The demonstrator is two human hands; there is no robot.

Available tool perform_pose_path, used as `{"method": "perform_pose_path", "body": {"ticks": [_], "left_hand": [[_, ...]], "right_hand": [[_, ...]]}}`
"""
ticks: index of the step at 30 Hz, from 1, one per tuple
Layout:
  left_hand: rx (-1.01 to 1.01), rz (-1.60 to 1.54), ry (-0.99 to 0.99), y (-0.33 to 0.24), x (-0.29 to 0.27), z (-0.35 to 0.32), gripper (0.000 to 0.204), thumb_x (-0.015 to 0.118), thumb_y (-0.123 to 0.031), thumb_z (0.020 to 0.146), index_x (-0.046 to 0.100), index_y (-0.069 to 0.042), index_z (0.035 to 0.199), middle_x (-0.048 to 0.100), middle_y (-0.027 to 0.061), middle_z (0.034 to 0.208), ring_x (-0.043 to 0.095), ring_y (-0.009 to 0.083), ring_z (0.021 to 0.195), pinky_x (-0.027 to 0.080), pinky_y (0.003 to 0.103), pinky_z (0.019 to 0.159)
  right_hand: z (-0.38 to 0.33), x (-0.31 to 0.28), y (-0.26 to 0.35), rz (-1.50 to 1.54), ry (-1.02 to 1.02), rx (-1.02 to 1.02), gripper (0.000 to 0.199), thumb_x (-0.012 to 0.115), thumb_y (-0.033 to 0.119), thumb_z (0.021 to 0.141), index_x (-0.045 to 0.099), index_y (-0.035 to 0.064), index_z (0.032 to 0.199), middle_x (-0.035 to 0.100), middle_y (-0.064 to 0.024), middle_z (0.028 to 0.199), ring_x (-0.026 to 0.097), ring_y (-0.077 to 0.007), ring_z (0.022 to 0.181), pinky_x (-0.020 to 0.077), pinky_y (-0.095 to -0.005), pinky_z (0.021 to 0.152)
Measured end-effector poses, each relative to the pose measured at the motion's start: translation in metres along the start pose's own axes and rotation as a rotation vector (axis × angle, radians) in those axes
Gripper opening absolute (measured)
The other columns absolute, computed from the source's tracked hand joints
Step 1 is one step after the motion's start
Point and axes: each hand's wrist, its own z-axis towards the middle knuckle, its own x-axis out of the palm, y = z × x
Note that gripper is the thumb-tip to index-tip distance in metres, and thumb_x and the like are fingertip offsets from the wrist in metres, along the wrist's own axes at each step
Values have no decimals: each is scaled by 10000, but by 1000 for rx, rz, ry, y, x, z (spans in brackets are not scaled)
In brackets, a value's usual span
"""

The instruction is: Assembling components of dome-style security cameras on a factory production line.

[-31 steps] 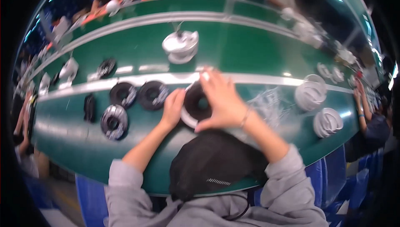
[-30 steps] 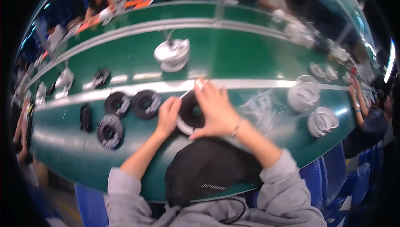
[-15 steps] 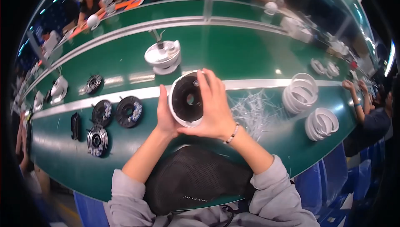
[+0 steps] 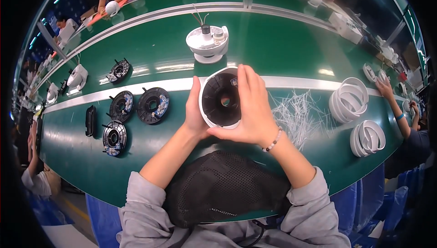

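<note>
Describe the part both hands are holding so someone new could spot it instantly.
Start at the long green workbench with the pale strip running along it. At its middle, just in front of the person, the left hand and right hand cup a round housing. Unlike the flat black discs to its left and the white rings stacked to its right, it has a white rim, a black inside and a centre hole.

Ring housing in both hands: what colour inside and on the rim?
Black inside, white rim on the ring housing, head view.
</note>
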Motion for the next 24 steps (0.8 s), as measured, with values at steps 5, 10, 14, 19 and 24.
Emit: {"method": "perform_pose_path", "body": {"ticks": [5,10,14,19,24], "left_hand": [[41,44,-27,-2,2,-4,688,162,-562,862,386,-13,1211,474,130,1145,470,232,1054,384,362,920],[69,46,137,-5,-16,-12,552,413,-401,833,367,-4,1214,467,140,1153,478,238,1049,395,360,910],[70,69,104,-11,-16,-19,535,481,-321,792,372,2,1204,470,140,1146,488,230,1035,399,356,903],[111,-30,-14,-15,-15,-28,531,470,-333,806,368,5,1203,478,134,1135,498,222,1018,411,341,882],[70,173,-23,-36,-22,-42,601,482,-362,737,375,-3,1207,454,146,1183,466,249,1074,378,374,923]], "right_hand": [[2,1,3,-4,7,13,1172,745,517,475,152,-108,1270,236,-290,1257,291,-434,1136,257,-453,952],[6,8,8,49,-21,51,1167,753,510,452,176,-103,1260,249,-277,1250,316,-417,1106,273,-444,940],[6,23,14,51,-84,48,1158,752,504,450,181,-100,1256,251,-267,1252,321,-409,1096,278,-439,935],[7,35,25,21,-116,116,1156,737,509,447,180,-93,1261,274,-251,1239,335,-386,1085,318,-443,879],[13,52,48,90,-144,139,1170,744,491,463,133,-85,1277,246,-256,1258,307,-390,1105,277,-443,917]]}}
